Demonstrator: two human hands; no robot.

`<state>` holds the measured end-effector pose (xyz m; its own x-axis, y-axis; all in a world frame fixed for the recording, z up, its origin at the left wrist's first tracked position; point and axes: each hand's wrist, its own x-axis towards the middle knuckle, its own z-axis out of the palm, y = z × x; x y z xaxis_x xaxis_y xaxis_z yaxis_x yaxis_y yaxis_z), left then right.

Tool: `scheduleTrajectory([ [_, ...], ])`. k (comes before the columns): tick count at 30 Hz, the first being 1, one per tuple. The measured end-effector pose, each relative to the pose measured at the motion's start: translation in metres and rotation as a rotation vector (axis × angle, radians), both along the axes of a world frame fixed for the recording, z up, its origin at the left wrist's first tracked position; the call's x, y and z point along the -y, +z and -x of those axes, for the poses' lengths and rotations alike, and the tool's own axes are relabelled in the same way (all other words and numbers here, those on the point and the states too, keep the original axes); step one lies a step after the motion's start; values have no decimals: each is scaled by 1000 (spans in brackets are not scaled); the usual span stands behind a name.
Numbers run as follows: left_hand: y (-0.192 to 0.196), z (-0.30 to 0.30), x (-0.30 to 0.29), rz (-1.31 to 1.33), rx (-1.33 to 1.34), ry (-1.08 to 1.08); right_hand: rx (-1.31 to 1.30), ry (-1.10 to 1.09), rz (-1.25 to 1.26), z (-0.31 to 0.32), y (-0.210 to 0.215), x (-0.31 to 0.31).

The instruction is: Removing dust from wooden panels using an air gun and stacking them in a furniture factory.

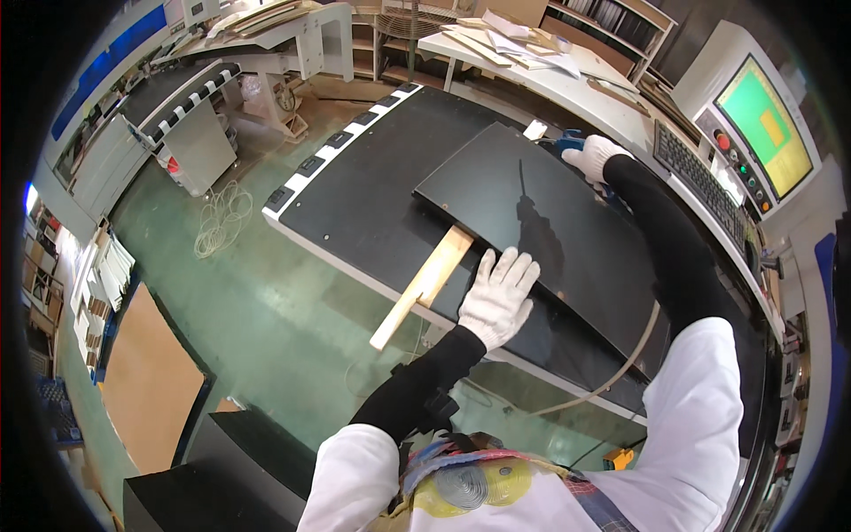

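A dark, glossy panel [496, 177] lies at a slant on the black machine table [355, 195]. My left hand [496, 297], in a white knit glove, rests with fingers spread on the panel's near edge. Beside it a pale wooden piece [434, 270] pokes out from under the panel and over the table's edge. At the panel's far right corner my right hand [589, 160], gloved too, is closed round a blue air gun [567, 142], mostly hidden by the fingers. A beige hose [640, 350] curves up over the panel and passes behind my right arm. The panel mirrors a dark, thin-tipped shape.
On the right stands a control console [762, 129] with screen, buttons and a keyboard [700, 177]. A white bench [594, 84] with boards and papers runs along the back. Black panels [230, 470] and a brown board [151, 381] lie lower left; coiled cable [222, 220] is on the green floor.
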<state>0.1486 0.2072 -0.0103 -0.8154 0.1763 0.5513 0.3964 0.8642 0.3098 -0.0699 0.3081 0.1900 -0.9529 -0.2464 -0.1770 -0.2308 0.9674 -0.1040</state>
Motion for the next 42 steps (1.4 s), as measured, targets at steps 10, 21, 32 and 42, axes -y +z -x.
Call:
scheduleTrajectory([
  [10,-6,6,-1,-3,-29,16,114,-159,39,20,8,-52],
  [21,-4,8,-5,22,-39,-9,94,-321,-106,-44,15,-144],
  [32,-7,12,-4,87,9,11,330,-163,-278,-192,43,-94],
  [42,-4,10,-6,85,-4,18,176,-425,-306,-156,43,-192],
])
